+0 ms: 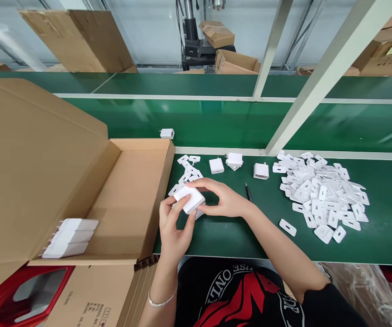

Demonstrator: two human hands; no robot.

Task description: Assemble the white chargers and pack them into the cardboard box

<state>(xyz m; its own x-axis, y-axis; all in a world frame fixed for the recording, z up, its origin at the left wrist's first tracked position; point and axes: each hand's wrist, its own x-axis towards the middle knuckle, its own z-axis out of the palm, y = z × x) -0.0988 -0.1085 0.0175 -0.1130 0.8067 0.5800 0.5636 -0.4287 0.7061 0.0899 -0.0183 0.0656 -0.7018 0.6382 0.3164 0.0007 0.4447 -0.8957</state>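
A white charger block [189,200] is held above the green table between both hands. My left hand [176,227] grips its near left side with bent fingers. My right hand [223,198] pinches it from the right, one finger along the top edge and another lower down. Part of another white piece [200,210] shows just beneath, mostly hidden. Behind the hands lies a small heap of white slotted plates [191,170], partly covered by them. Several other charger blocks, such as one with ports facing me [261,171], stand toward the back of the table.
An open cardboard box [131,181] on the left holds a few white chargers [69,238] in its near corner. A large pile of white slotted plates [321,195] covers the right. Dark tweezers [248,192] lie mid-table. A slanted white post [318,86] rises behind.
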